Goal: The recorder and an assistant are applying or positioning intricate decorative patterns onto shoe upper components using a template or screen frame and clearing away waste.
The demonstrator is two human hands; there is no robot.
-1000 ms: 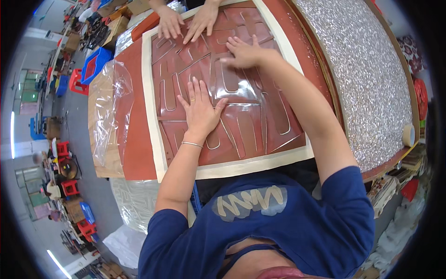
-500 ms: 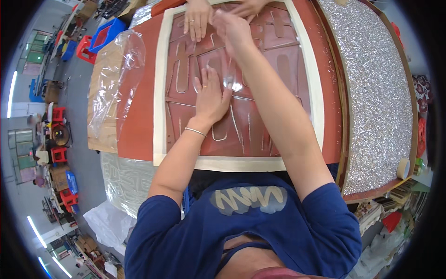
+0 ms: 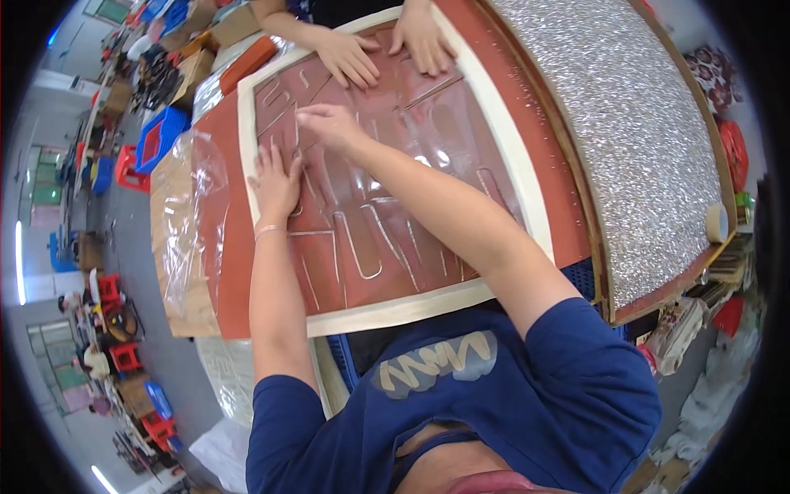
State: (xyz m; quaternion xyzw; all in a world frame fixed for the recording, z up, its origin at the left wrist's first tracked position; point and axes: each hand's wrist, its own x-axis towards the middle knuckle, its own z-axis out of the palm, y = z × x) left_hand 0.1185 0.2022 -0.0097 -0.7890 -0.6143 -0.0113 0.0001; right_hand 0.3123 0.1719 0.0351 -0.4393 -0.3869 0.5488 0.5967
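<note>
Before me lies a reddish-brown panel point(image 3: 387, 280) with silvery outlined strip shapes, under what looks like glossy clear film. A cream border point(image 3: 395, 313) frames it. My left hand point(image 3: 278, 185) rests with fingers spread at the panel's left side, partly over the border. My right hand point(image 3: 333, 128) is closed just above and right of it, fingers together near the surface at the upper left. What its fingertips hold, if anything, is hidden. Across the panel, another person's two hands point(image 3: 350, 59) lie flat near the far edge.
An orange-red sheet point(image 3: 234, 280) lies beneath the panel. To the left is crumpled clear plastic point(image 3: 193, 214) on a wooden board point(image 3: 177, 305). On the right stands a framed silver glittering surface point(image 3: 642, 148), with a tape roll point(image 3: 717, 223) at its edge. Red stools point(image 3: 127, 169) stand beyond.
My left hand has moved left toward the border. The right hand has moved left and nearer, its fingers now closed. My view has shifted, and the other person's hands are more spread apart.
</note>
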